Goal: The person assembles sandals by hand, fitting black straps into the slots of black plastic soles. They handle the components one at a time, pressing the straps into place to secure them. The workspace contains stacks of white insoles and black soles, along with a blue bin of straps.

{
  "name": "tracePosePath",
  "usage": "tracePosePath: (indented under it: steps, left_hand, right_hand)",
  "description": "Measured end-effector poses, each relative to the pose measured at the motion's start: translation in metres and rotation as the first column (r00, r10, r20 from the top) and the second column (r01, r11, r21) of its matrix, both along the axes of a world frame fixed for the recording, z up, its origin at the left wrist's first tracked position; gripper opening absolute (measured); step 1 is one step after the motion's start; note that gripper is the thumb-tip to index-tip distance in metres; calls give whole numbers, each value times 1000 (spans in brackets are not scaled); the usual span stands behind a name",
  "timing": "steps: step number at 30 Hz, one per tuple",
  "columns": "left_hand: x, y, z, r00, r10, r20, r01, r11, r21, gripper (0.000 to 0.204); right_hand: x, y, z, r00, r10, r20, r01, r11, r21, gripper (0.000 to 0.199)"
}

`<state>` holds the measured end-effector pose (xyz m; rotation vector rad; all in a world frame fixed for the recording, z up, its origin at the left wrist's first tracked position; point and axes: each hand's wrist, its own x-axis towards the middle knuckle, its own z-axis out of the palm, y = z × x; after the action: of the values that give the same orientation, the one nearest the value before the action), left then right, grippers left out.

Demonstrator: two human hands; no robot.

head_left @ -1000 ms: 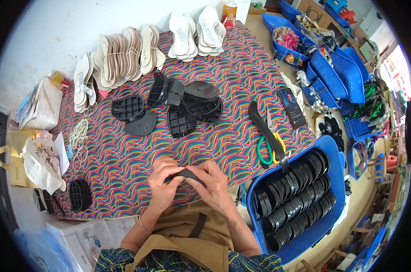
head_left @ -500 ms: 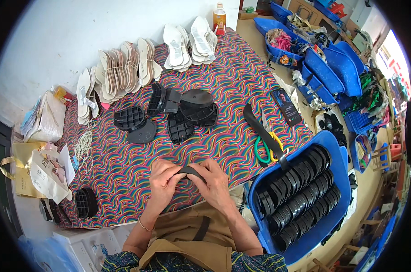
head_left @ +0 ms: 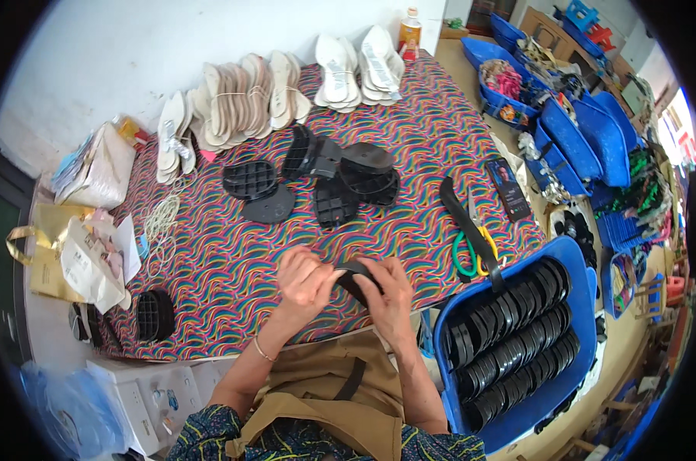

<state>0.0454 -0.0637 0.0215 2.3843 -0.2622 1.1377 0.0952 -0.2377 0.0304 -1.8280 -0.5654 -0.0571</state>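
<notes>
Over the front of the patterned table, a black, curved shoe heel piece [head_left: 355, 281] is held between my two hands. My left hand [head_left: 305, 283] pinches its left end with closed fingers. Around its right side, my right hand [head_left: 392, 295] has its thumb and fingers wrapped. The hands cover part of the piece, so its full outline is hidden. Beyond them lie several loose black heel pieces [head_left: 270, 203], some with the gridded side showing. To the right, a long black strip [head_left: 471, 224] lies across scissors [head_left: 462, 257] with green and yellow handles.
A blue basket [head_left: 445, 338] of stacked black pieces stands at right. Bundled insoles [head_left: 236, 104] line the wall beside a bottle [head_left: 410, 34]. A phone [head_left: 508, 190] lies right. Cords [head_left: 162, 227], bags [head_left: 54, 269] and stacked heel pieces [head_left: 155, 316] are left.
My hands have changed their hold: the left hand has turned upward at one end, and the black piece now tilts down to the right. The whole view has shifted slightly.
</notes>
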Motion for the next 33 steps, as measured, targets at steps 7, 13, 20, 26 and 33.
tracePosePath:
  steps: [7,13,20,26,33]
  left_hand:
    - [-12,-36,13,969,-85,-234,-134,615,-777,16]
    - [-4,-66,-3,967,-151,-204,-51,673,-738,31]
    - [-10,-32,22,954,17,-298,-38,997,-63,44]
    - [-1,-40,21,942,2,-336,20,998,61,39]
    - [7,-41,15,938,-115,-328,117,993,-14,32]
  right_hand:
    - [-6,-18,-34,774,38,-632,457,658,599,21]
    - [-23,4,-36,708,183,-682,511,535,673,28]
    - [-5,-31,-10,810,-145,569,292,940,-177,39]
    - [17,-26,-15,661,127,740,168,935,-311,43]
    - [33,-35,-29,634,184,751,123,935,-333,40]
